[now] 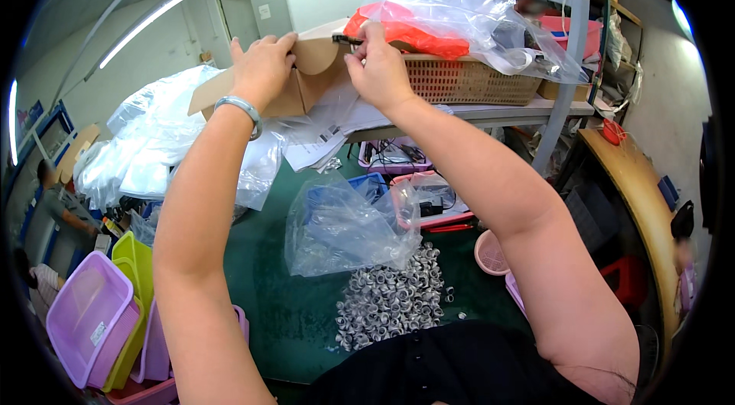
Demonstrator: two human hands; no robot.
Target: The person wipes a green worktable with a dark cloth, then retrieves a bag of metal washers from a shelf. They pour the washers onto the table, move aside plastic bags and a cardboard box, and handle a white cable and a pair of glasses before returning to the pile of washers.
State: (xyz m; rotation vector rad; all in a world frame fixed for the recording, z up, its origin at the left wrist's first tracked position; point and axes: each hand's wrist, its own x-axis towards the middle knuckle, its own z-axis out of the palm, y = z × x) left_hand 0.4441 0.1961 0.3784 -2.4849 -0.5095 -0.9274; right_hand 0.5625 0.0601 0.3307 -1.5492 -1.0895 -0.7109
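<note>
Both my arms reach up and forward over the bench to an open cardboard box [310, 72] on a raised shelf. My left hand [260, 72] is closed on the box's near left side, its fingers bent over the edge; a small dark spot shows by its fingertips. Right of the box's raised flap, my right hand [380, 66] pinches a small black piece [347, 40] between thumb and fingers. What kind of piece it is, I cannot make out. Below my arms, a heap of small silvery metal rings [390, 298] lies on the green tabletop [283, 313].
A clear plastic bag [337, 229] lies behind the heap, over a blue tray. Beside it are a pink tray [452, 213] and a pink round basket [491, 253]. A tan woven basket [475, 80] holds plastic bags. Purple and green bins [88, 317] stack at left. A metal post [563, 114] stands right.
</note>
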